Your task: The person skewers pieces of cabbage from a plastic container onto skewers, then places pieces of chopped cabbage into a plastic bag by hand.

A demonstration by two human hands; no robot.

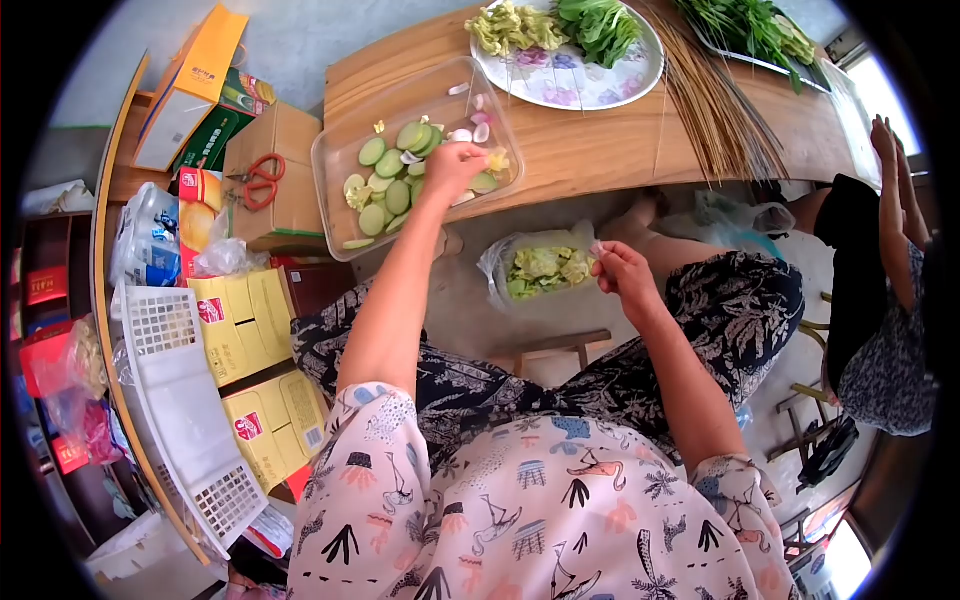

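Note:
My left hand (452, 170) is over the right side of a clear plastic tray (333, 205), its fingers closed on a small pale yellow piece (497, 160). Inside the tray lie green round slices (397, 197) and several pinkish-white pieces (481, 132). My right hand (622, 270), held above my lap, has its fingers pinched together at a small pinkish thing too tiny to name. Just left of that hand, lower down, is an open plastic bag (492, 262) with yellow-green leafy vegetables (548, 270) in it.
On the wooden table (590, 145) are a floral plate (563, 85) of greens, a bundle of thin brown sticks (715, 100) and another tray of greens (745, 35). Red scissors (262, 182) rest by a cardboard box (285, 150) at left. Another person (890, 290) is at the right.

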